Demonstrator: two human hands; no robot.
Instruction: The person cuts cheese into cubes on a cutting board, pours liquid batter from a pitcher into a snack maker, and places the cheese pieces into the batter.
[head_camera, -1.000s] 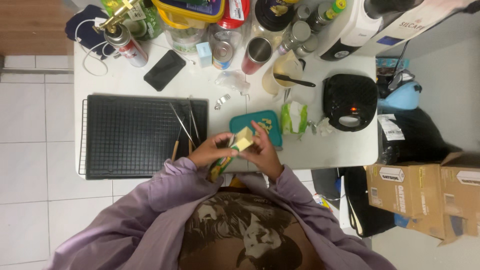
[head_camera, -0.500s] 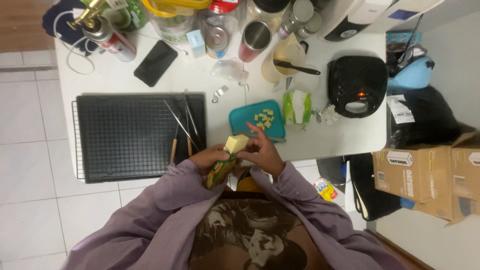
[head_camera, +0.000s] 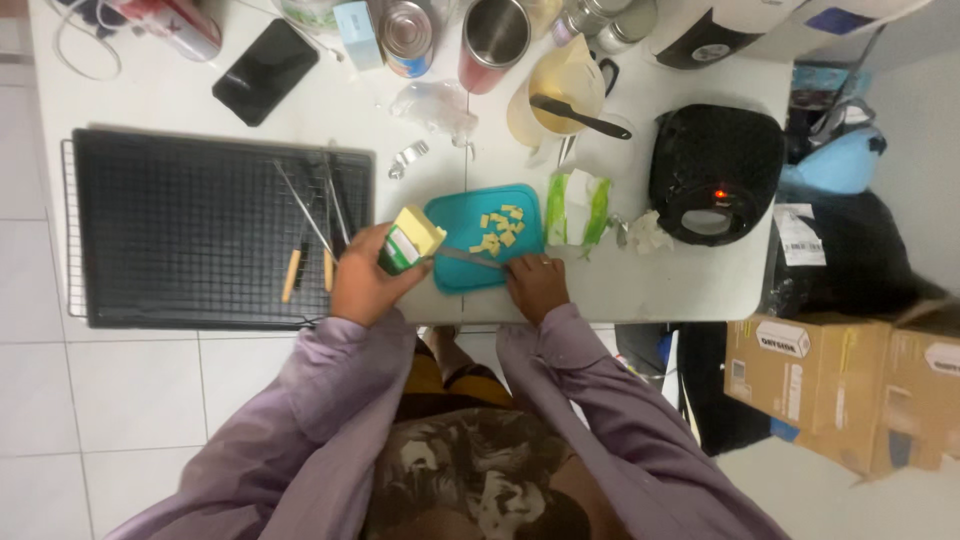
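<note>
Butter block and knife meeting over a teal cutting board

The left hand (head_camera: 362, 285) is wrapping its fingers around a butter block (head_camera: 410, 238) in a green wrapper, hanging at the teal cutting board's (head_camera: 455, 275) nine o'clock edge. The right hand (head_camera: 537, 285), at the board's five o'clock, is closing on a knife (head_camera: 470, 259) whose blade is lying across the board, just below small yellow butter cubes (head_camera: 497, 228). A black wire rack (head_camera: 190, 225) is sitting at nine o'clock from the board.

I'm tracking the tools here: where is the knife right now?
In the head view the knife lies flat across the near edge of the teal cutting board, its handle under the right hand, just right of the butter block in the left hand.
</note>
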